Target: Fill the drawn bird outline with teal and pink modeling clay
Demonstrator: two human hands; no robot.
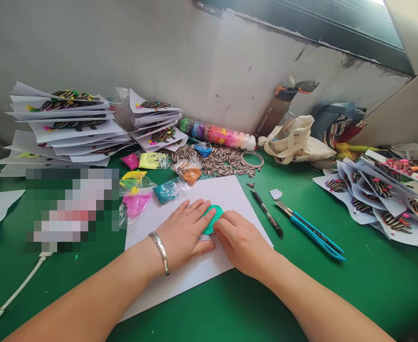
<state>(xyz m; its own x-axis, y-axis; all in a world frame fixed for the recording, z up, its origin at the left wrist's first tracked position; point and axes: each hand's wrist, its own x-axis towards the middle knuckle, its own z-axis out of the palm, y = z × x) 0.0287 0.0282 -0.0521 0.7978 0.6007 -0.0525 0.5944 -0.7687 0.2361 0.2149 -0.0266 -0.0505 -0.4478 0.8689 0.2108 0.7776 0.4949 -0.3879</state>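
A flat, rounded patch of teal modelling clay (214,219) lies on a white sheet of paper (190,280). My left hand (189,225) rests on the paper with fingers stretched out, its fingertips touching the clay's left side. My right hand (242,242) is closed, thumb and fingers pressed together at the clay's right edge. Its fingertips are partly hidden behind the knuckles. Just beyond the left hand, small bags of teal clay (166,191), pink clay (136,204) and orange clay (190,173) lie on and near the paper.
To the right lie a black pen (267,212) and a blue utility knife (310,231), blade showing. Sunflower seeds (216,159) are spread behind the paper. Stacks of decorated sheets (76,137) stand left; more sheets (376,190) lie right. A bottle (275,109) leans on the wall.
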